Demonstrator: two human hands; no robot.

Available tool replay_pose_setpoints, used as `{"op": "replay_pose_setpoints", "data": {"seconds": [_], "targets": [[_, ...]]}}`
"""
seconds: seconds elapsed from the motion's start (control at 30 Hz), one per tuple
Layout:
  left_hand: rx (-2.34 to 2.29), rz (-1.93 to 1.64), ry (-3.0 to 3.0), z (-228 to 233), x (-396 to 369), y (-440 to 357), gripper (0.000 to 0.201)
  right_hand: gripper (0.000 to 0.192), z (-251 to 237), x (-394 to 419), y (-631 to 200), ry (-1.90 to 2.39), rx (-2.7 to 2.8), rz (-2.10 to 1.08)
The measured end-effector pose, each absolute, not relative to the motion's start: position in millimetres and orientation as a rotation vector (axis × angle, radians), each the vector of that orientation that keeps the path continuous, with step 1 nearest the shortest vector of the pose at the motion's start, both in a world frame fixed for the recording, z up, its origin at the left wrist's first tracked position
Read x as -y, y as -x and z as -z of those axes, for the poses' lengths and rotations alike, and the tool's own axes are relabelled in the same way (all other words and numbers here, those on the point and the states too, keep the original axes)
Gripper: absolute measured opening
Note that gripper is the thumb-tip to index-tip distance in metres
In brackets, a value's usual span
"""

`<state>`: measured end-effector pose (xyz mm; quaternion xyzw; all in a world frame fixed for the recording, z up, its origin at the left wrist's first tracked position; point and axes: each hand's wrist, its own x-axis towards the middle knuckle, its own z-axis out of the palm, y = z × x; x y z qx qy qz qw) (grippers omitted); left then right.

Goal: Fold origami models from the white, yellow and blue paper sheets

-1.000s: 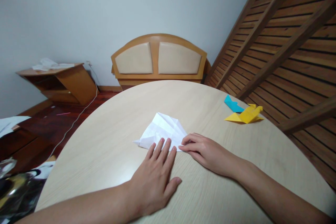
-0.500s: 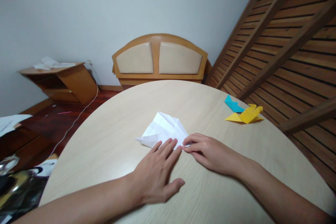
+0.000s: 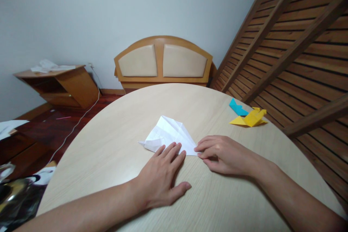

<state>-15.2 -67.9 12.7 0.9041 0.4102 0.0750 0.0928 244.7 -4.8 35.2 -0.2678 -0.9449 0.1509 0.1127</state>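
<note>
A folded sheet of white paper (image 3: 171, 130) lies on the round table (image 3: 114, 127), with crease lines across it and a narrow pointed flap at its left. My left hand (image 3: 163, 174) rests flat, its fingertips on the paper's near edge and the thumb stretched out on the tabletop. At the paper's right corner, the curled fingers of my right hand (image 3: 217, 152) pinch the tip. Part of the near edge is hidden under my left fingers.
A yellow folded-paper figure (image 3: 250, 119) and a smaller blue one (image 3: 237, 108) sit near the table's right edge. Beyond the table stand a padded headboard (image 3: 163, 59) and a low wooden cabinet (image 3: 70, 87). Slatted wood (image 3: 293, 54) leans at the right.
My right hand has slid a little to the right along the paper's near edge, out to its right corner. My left hand stays pressed on the paper. The view has shifted slightly.
</note>
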Motion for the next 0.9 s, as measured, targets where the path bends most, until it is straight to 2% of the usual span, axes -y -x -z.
{"op": "replay_pose_setpoints", "data": {"seconds": [0.13,0.6,0.9], "targets": [[-1.218,-0.231,-2.693,-12.7,65.8,16.9,0.073,0.024,-35.7,6.9,-241.1,0.754,2.74,-0.48],[-1.094,-0.339,-2.676,-17.8,41.3,31.6,0.024,0.023,-20.5,9.2,-224.0,0.693,2.577,-0.789],[-1.063,-0.522,-2.571,-10.6,31.3,30.3,0.009,0.021,-18.2,18.0,-212.0,0.691,2.619,-0.787]]}}
